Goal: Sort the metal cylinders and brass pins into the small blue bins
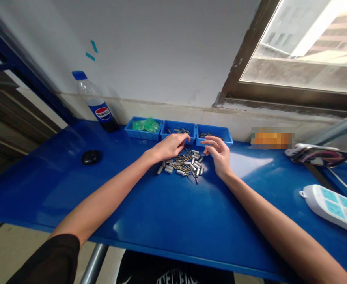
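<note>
A mixed pile of small silver metal cylinders (196, 166) and thin brass-coloured pins (183, 162) lies on the blue table. My left hand (171, 146) hovers over the pile's far left side, just in front of the middle blue bin (178, 124). Its index finger and thumb are bent and apart, with nothing visible between them. To the right of the pile is my right hand (220, 155), fingers loosely curved and spread, near the front of the right blue bin (225, 136). Metal pieces lie in the middle bin, and thin pins in the right one.
A left blue bin (144, 135) holds green plastic bags (146, 125). Behind the black mouse (91, 157) stands a cola bottle (96, 104). At the right are a phone (323, 156), a white power strip (331, 207) and a blurred orange item (272, 139). Wall and window border the table's back.
</note>
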`<action>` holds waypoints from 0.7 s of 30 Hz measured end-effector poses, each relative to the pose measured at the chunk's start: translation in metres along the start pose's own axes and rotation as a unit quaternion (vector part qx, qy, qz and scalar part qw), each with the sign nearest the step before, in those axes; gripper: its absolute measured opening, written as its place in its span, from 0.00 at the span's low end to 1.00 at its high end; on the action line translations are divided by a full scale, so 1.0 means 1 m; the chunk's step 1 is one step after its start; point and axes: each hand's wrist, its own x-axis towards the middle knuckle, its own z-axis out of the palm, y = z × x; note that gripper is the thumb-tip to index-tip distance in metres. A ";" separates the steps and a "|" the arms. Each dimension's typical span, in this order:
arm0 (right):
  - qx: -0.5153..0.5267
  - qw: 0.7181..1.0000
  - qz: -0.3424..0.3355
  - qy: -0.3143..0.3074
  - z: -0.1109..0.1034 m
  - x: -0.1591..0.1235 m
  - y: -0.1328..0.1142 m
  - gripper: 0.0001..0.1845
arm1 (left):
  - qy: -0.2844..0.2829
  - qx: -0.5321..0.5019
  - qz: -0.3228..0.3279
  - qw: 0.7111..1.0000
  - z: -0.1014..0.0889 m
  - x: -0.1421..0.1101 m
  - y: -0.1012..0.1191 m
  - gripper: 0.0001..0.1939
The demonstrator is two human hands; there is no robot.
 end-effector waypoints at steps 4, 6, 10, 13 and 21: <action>0.000 1.000 0.005 -0.011 0.000 0.000 0.001 0.13 | -0.013 0.070 -0.002 0.997 0.005 -0.001 0.000 0.11; -0.003 1.000 0.006 -0.014 0.000 0.000 0.001 0.13 | -0.039 0.095 0.004 0.995 0.008 -0.002 0.000 0.12; 0.001 1.000 0.008 -0.015 0.000 0.000 -0.001 0.12 | -0.059 0.121 -0.011 0.991 0.009 -0.002 0.001 0.12; -0.002 1.000 0.010 -0.019 0.000 0.000 -0.002 0.12 | -0.053 0.083 -0.007 0.995 0.005 -0.003 0.002 0.15; -0.024 0.998 0.032 -0.052 0.003 0.001 -0.003 0.15 | 0.075 -0.135 0.009 0.988 0.001 0.003 0.013 0.13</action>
